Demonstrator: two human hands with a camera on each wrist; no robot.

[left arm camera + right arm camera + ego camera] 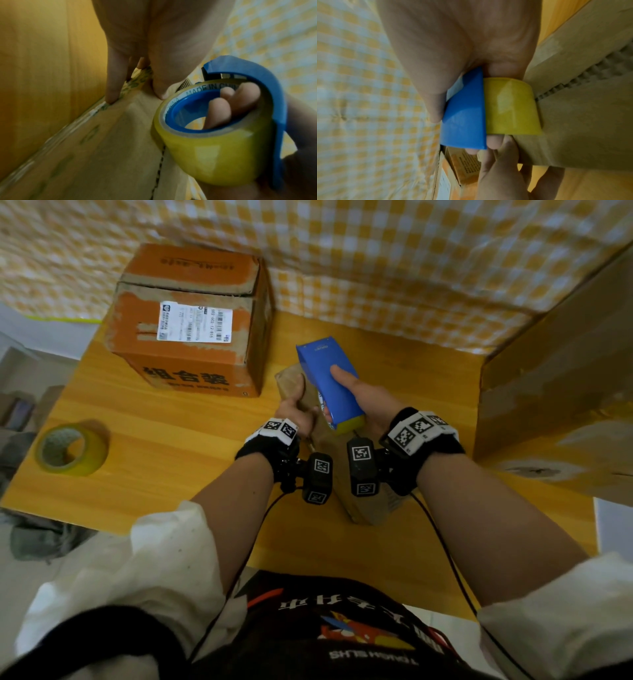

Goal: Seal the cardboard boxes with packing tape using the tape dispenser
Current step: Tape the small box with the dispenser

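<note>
**Dispenser sits at the far end of the box seam, roll toward the body**

The small box (pixel 359 501) lies on the table (pixel 164 440) directly in front of the person, its long axis running away from the body and leaning a little left at the far end. Its centre seam, a toothed line in both wrist views, follows that same axis.

The right hand (pixel 363 402) holds the blue dispenser (pixel 329 378) in a full wrap: thumb flat on the blue cover, fingers (pixel 221 112) curled through the core of the yellow roll (pixel 211 152). The roll sits on or just above the box top, right over the seam; the frames do not show whether it touches. The dispenser's long axis lines up with the seam, its nose toward the far end and the roll toward the near one.

The left hand (pixel 294 409) clamps the box at its far left edge, thumb on the top face beside the dispenser and fingers down the side wall.

I judge that the stroke has to run toward the body along the seam, so most of the box length lies behind the grip, under the wrists. The right hand is the one to pull; the left only needs to anchor. Whether tape is already stuck down at the far end cannot be told.

The orange box (pixel 188 320), a large box (pixel 555 392) at right and a spare roll (pixel 70 448) stand well apart.
</note>
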